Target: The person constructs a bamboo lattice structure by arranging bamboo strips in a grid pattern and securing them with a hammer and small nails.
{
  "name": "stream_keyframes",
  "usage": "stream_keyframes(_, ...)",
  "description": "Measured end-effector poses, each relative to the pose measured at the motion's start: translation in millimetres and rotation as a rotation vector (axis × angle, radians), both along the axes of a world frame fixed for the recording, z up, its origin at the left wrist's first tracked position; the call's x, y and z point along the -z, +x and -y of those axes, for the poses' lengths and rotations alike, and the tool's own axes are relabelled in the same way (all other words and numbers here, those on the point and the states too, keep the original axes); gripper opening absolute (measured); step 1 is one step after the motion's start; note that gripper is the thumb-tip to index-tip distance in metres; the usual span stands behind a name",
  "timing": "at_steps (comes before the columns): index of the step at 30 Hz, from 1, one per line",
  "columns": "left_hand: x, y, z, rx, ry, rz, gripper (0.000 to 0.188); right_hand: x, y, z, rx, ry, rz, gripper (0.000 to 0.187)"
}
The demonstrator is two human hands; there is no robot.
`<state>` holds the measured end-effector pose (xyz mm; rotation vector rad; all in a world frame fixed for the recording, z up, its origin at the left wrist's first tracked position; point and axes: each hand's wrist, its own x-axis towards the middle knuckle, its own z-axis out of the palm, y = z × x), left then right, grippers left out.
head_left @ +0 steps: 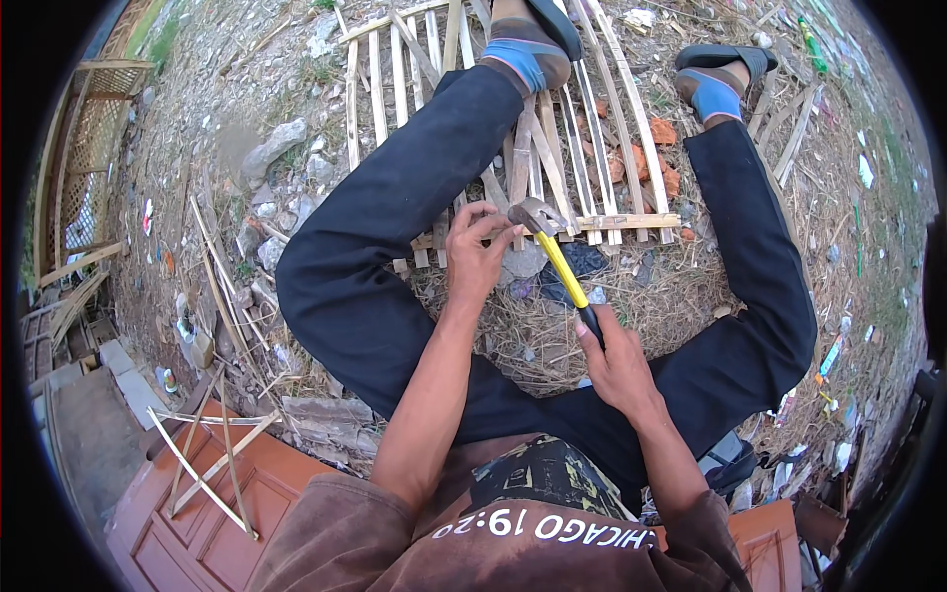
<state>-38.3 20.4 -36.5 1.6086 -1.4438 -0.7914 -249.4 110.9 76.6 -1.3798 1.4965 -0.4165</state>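
Note:
My right hand (619,363) is closed around the black grip of a claw hammer (562,264) with a yellow shaft. The hammer's metal head is up beside the fingertips of my left hand (477,247). Thumb and fingers of that hand are pinched together; whatever they hold is too small to make out. Beneath both hands lies a slatted wooden frame (631,222) on the ground, made of several thin strips with crosspieces. My left leg and foot rest across it, hiding part of the slats.
Broken orange bricks (663,131) lie among the slats. Loose wood strips (222,271) and grey stones (274,148) are scattered to the left. A reddish-brown panelled door (242,483) lies behind on the left, with thin sticks on it. Litter dots the ground at right.

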Motion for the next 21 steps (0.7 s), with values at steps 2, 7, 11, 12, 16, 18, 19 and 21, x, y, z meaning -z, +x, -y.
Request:
stream_keyframes(2, -0.6, 0.1, 0.1, -0.002, 0.005, 0.003, 0.021, 4.5, -0.6, -0.4, -0.031, -0.026, -0.039, 0.021)
stream_keyframes(7, 2.6, 0.3, -0.1, -0.010, -0.004, -0.032, 0.025, 5.0, 0.4, 1.4, -0.044, -0.006, -0.044, 0.020)
stream_keyframes(11, 0.0, -3.1, 0.5, -0.024, -0.026, -0.066, 0.025, 2.6, -0.2, 3.4, -0.032, 0.016, -0.040, 0.019)
stream_keyframes(12, -0.6, -4.2, 0.9, -0.030, -0.033, -0.068, 0.024, 1.8, -0.5, 3.7, -0.030, 0.025, -0.042, 0.019)
stream_keyframes(16, 3.2, -3.0, 1.7, -0.008, -0.037, -0.076, 0.020, -0.6, 0.3, 3.1, -0.025, 0.023, -0.030, 0.018)
stream_keyframes(18, 4.6, -3.1, 2.1, -0.018, -0.026, -0.114, 0.017, 0.6, 0.5, 2.7, -0.018, 0.030, -0.012, 0.018)
stream_keyframes(19, 5.3, -2.0, 1.9, -0.015, -0.009, -0.127, 0.016, 0.5, 0.7, 2.8, -0.016, 0.043, -0.002, 0.018)
stream_keyframes(21, 6.3, 1.2, 1.6, -0.011, 0.023, -0.151, 0.014, 0.1, 1.0, 3.1, -0.011, 0.067, 0.021, 0.019)
